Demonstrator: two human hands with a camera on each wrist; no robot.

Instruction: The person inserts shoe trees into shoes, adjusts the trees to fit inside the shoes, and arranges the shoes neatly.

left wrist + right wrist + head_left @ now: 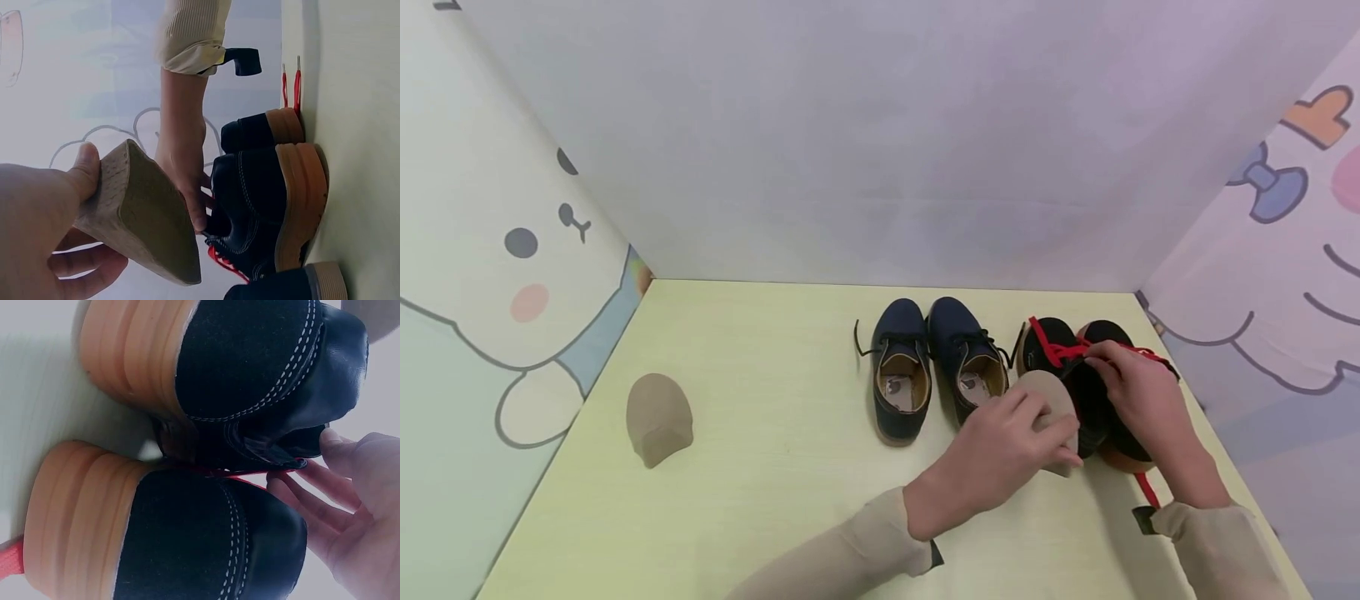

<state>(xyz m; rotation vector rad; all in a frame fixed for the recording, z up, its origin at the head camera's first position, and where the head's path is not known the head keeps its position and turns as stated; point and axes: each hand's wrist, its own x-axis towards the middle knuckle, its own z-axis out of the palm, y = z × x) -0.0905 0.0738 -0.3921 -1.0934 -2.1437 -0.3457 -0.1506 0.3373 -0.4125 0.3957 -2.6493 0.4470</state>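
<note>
My left hand (996,442) grips a beige, rounded toe-shaped shoe insert (1047,387) by its broad end, just left of the black shoes. In the left wrist view the insert (156,219) shows its hollow-looking underside edge. My right hand (1138,392) pinches the upper opening, by the tongue, of the left black shoe (256,194) with red laces. The right black shoe (187,537) stands close beside it, under my right hand. Both black shoes have tan soles and white stitching; my hands partly hide them in the head view.
A pair of navy shoes (901,325) with dark laces stands left of the black pair, toes toward the back wall (880,167). Another beige insert (658,417) lies at the left of the pale yellow table (760,500). Cartoon-printed panels flank both sides.
</note>
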